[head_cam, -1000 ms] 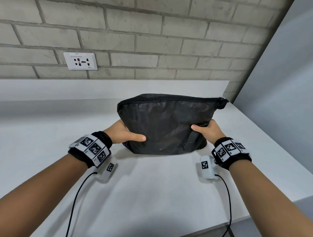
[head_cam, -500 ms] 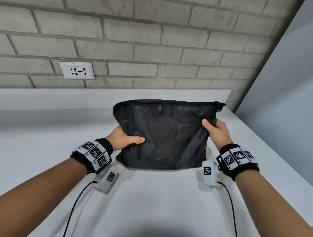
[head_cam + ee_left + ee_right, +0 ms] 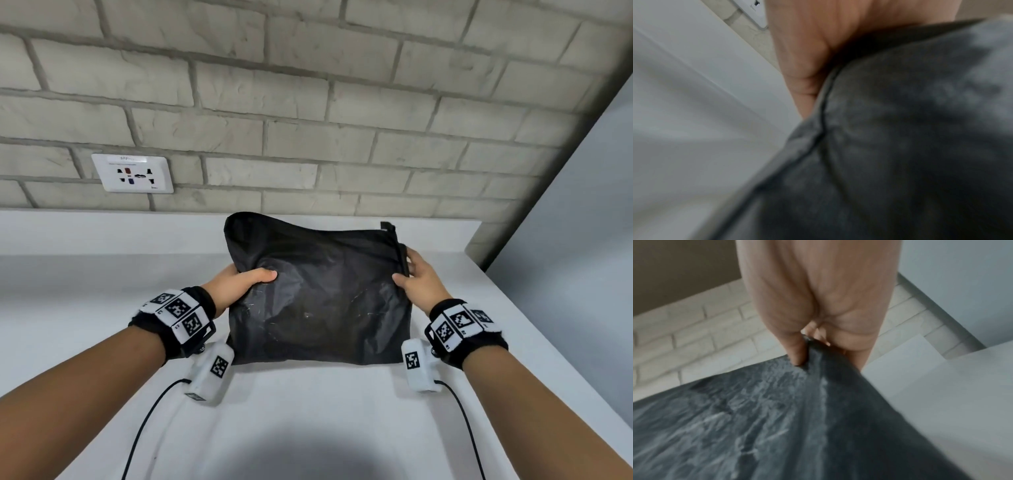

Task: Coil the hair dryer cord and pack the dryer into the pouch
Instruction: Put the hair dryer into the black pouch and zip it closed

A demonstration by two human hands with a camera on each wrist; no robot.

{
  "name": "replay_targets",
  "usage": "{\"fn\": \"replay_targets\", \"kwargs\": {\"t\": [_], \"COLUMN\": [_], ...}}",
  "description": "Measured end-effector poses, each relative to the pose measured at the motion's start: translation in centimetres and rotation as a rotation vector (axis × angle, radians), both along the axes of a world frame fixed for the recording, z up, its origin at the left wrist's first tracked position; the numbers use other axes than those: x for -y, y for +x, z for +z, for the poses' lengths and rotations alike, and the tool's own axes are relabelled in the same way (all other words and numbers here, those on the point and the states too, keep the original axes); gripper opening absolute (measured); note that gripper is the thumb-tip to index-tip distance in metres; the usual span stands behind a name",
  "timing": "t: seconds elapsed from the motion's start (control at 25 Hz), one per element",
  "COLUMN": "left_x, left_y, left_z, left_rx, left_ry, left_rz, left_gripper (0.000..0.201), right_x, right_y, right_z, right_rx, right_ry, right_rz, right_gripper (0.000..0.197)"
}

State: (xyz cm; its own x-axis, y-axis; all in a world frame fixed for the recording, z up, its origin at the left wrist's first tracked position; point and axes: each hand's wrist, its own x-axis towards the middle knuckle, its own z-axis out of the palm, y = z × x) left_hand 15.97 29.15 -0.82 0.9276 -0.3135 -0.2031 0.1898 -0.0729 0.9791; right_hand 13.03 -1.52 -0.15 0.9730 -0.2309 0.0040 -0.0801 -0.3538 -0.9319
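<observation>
A black fabric pouch (image 3: 325,294) stands on the white counter (image 3: 308,411), bulging, its zipped top edge tipped toward the wall. My left hand (image 3: 239,284) grips the pouch's left side, thumb across the front; the left wrist view shows the palm against the dark pouch (image 3: 910,146). My right hand (image 3: 412,277) pinches the pouch's right edge near the zipper end; the right wrist view shows the thumb and fingers closed on the pouch (image 3: 777,418) seam. The hair dryer and its cord are not visible.
A white wall socket (image 3: 132,173) sits on the brick wall at the back left. A raised ledge (image 3: 102,229) runs behind the counter. A grey panel (image 3: 582,240) borders the right side. Thin black cables (image 3: 144,428) trail from my wrist cameras.
The right hand slid up the pouch's right edge toward the zipper end. The pouch's top has tipped back toward the wall and its left corner now bulges upward.
</observation>
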Motion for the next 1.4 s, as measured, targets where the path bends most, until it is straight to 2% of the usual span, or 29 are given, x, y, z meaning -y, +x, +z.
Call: {"fn": "replay_targets", "kwargs": {"t": [0.08,0.2,0.32,0.36,0.48,0.56,0.76,0.92,1.0,1.12,1.24,1.28,1.36,1.4], "left_x": [0.1,0.0,-0.2,-0.3,-0.3,-0.4,-0.6,-0.8,-0.9,-0.8,-1.0,-1.1,-1.4,-1.4], "left_y": [1.7,4.3,6.7,7.2,9.1,10.2,11.5,11.8,11.7,11.0,9.9,9.4,8.8,8.3], "left_z": [-0.6,-1.5,-2.0,-2.1,-2.5,-2.8,-2.6,-2.6,-2.3,-1.8,-0.6,0.1,1.0,1.7], "left_rx": [-0.057,-0.193,-0.303,-0.322,-0.366,-0.395,-0.440,-0.403,-0.405,-0.406,-0.353,-0.313,-0.159,-0.056], "left_ry": [0.029,0.081,0.176,0.193,0.222,0.252,0.348,0.508,0.529,0.550,0.594,0.643,0.890,1.019], "left_rz": [-0.009,-0.013,-0.042,-0.050,-0.049,-0.045,-0.072,-0.069,-0.077,-0.072,-0.059,-0.046,-0.037,-0.037], "left_gripper": [0.062,0.051,0.063,0.061,0.036,0.029,0.029,0.037,0.041,0.041,0.046,0.054,0.071,0.073], "right_x": [-0.1,-0.2,-0.4,-0.4,-0.3,-0.4,-0.8,-1.6,-1.9,-2.1,-2.0,-2.1,-2.9,-3.4], "right_y": [1.6,4.3,6.7,7.4,9.8,11.2,13.7,14.1,14.0,13.6,12.8,12.2,11.1,10.3], "right_z": [-0.7,-1.2,-1.6,-1.9,-3.0,-3.4,-3.9,-5.2,-5.9,-5.9,-4.4,-3.7,-2.6,-2.0], "right_rx": [-0.041,-0.108,-0.192,-0.214,-0.252,-0.267,-0.411,-0.492,-0.529,-0.540,-0.487,-0.467,-0.454,-0.451], "right_ry": [-0.092,-0.154,-0.200,-0.219,-0.254,-0.285,-0.508,-0.737,-0.840,-0.832,-0.767,-0.760,-0.774,-0.794], "right_rz": [0.000,0.026,0.091,0.101,0.112,0.182,0.261,0.291,0.285,0.244,0.108,0.076,0.061,0.067], "right_gripper": [0.058,0.059,0.059,0.060,0.072,0.081,0.064,0.060,0.063,0.063,0.057,0.056,0.053,0.053]}}
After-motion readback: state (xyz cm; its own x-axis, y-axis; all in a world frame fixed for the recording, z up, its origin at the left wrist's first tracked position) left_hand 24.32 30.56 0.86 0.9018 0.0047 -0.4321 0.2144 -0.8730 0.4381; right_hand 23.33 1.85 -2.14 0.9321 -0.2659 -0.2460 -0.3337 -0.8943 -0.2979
